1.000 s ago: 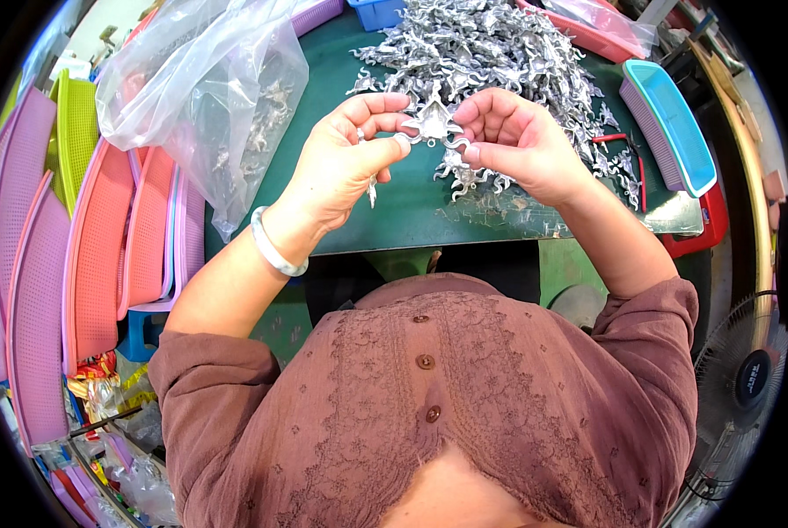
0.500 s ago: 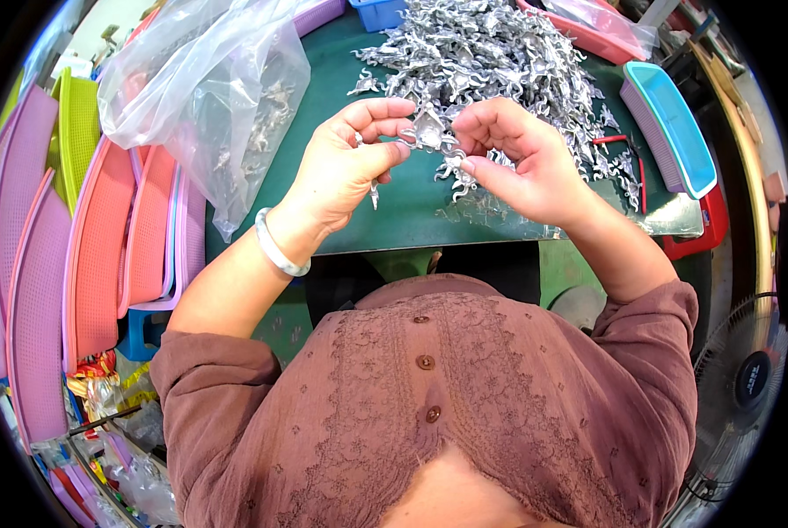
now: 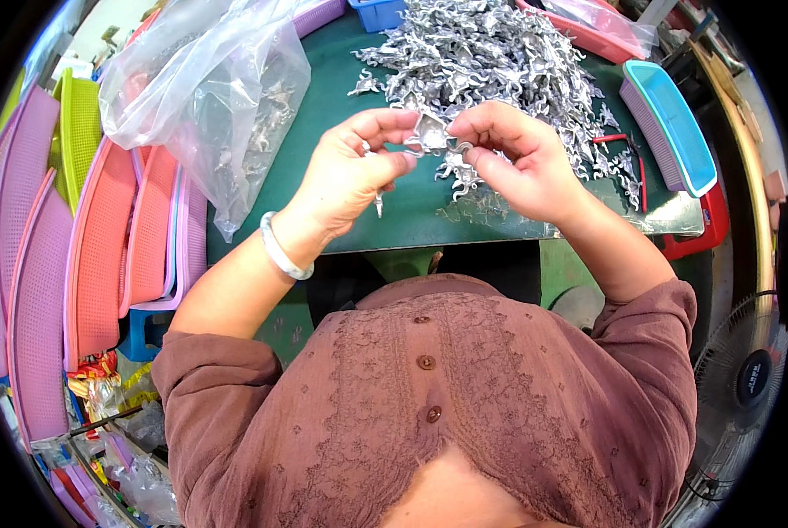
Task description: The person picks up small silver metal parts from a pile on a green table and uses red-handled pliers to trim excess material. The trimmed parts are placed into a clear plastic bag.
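Between my hands, over the green table, is a silver metal casting (image 3: 431, 134) with a hollow middle and curled arms. My left hand (image 3: 352, 167) pinches its left side with thumb and fingers, and a second thin silver piece pokes out below those fingers. On the other side, my right hand (image 3: 519, 158) grips a curled arm of the casting between thumb and forefinger. Just beyond the hands rises a big heap of similar silver castings (image 3: 491, 62). A few loose castings (image 3: 466, 179) lie at the heap's near edge, partly behind my right hand.
A clear plastic bag (image 3: 262, 97) with castings in it lies at left. Stacked purple, orange and green baskets (image 3: 95, 255) stand beside the table. On the right are red-handled pliers (image 3: 643, 180), a turquoise-lined basket (image 3: 675, 123) and a fan (image 3: 750, 378).
My right thumb and forefinger have closed on the casting's right side. The casting has tilted slightly, and my left hand has shifted a little downward.
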Demonstrator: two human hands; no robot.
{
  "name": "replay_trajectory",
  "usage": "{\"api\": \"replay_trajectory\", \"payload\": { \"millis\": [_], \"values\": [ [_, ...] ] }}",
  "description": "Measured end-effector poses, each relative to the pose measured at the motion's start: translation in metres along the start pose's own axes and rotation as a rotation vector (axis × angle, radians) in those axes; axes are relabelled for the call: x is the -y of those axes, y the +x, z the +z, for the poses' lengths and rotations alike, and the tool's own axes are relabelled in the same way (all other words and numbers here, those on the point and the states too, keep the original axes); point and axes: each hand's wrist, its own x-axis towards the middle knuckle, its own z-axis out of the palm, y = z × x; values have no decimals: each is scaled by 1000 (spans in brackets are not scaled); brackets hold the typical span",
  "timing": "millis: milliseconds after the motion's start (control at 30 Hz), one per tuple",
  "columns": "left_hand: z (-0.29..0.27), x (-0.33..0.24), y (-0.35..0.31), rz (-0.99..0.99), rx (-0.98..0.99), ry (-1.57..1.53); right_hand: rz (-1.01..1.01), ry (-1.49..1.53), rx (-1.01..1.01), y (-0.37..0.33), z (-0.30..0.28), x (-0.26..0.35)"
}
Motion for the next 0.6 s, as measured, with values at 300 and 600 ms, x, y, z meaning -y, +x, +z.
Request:
{"api": "replay_trajectory", "payload": {
  "millis": [300, 600],
  "values": [
    [-18, -41, 9, 43, -68, 393, 530, 658, -82, 2, -8, -19],
    [-169, -179, 77, 376, -707, 1487, 523, 608, -64, -7, -14, -18]
  ]
}}
